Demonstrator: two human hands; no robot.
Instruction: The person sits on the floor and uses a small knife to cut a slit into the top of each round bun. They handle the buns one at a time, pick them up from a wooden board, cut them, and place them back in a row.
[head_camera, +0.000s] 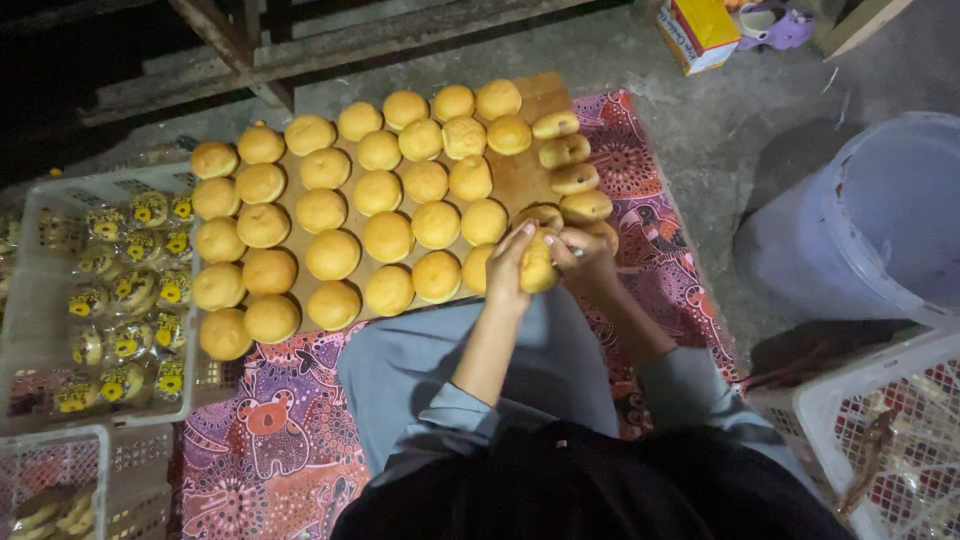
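Dozens of round golden buns lie in rows on a wooden board that rests on a patterned purple and pink cloth spread over a grey concrete floor. Both hands meet at the near right edge of the board. The left hand wraps one bun, its fingers curled and pressed against the bun's side, holding it just above the cloth. The right hand touches the same bun from the right, with its fingers pinched together on a small thin object that is too small to make out. A short column of buns turned on their sides runs along the board's right edge, just beyond the hands. To the left stands a white plastic crate filled with wrapped buns in clear bags. On the right sit a large pale bucket and another white crate. A yellow and red carton lies on the floor at the far right. Dark timber framing crosses the far side, and the room is dim.
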